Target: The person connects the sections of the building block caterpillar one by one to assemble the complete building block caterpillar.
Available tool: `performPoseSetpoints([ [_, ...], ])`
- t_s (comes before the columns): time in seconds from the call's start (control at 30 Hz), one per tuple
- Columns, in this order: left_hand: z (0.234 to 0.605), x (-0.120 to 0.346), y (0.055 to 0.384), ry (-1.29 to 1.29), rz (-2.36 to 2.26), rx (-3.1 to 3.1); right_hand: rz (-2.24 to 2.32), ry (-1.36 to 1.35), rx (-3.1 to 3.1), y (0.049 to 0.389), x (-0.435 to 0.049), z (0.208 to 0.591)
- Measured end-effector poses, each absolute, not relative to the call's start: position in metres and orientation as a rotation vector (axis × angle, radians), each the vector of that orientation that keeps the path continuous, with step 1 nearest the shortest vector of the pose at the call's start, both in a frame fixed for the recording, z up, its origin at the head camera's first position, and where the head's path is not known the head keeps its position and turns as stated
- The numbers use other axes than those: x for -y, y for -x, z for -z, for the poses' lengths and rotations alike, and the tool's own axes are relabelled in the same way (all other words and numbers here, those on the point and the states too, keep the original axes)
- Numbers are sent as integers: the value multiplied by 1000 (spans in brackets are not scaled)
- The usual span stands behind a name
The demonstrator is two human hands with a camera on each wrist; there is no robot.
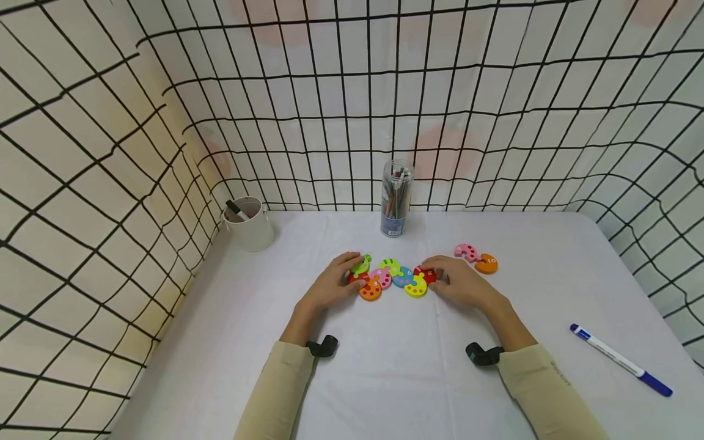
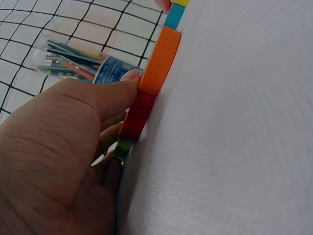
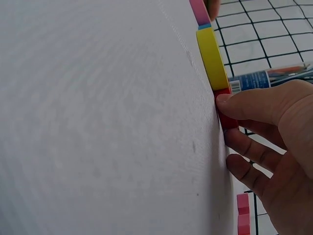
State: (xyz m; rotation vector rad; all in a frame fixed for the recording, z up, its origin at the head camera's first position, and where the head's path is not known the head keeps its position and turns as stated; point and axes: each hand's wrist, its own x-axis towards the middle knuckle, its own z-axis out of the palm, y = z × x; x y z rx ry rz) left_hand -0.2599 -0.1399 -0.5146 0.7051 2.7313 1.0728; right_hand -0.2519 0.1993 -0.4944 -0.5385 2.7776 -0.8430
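Caterpillar puzzle chain lies flat on the white table cover, on the near side of the pencil jar, its coloured pieces curving up and down from left of the jar to right of it. Its green head piece sits at the end left of the jar, beside a red piece; orange, pink, green, blue and yellow pieces follow, and a dark red piece ends the chain to the jar's right.

Left of the jar and nearer, the left hand holds the head end narrowly, thumb against the near edge by the red piece and fingers round the far side. Right of the jar and nearer, the right hand pinches the dark red piece between thumb and forefinger, the other fingers spread beside it.

Farther right of the jar and slightly nearer, a pink piece touches an orange piece marked 10. Well to the jar's left stands a white pail with a black-capped marker inside. Far to the jar's right and much nearer lies a blue-capped marker. Black wire mesh rises behind the jar.
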Motion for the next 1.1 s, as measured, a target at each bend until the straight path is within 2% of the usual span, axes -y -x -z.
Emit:
performPoseSetpoints([
  [0.33,513,139,259,-676,-1040,-2733,879,454,-2787,249,-203,492],
  [0.57,513,138,258,-656,-1054,-2725,940,362,-2858,245,-225,485],
  [1.1,514,140,260,-674,-1080,-2719,842,371,-3025,268,-269,490],
])
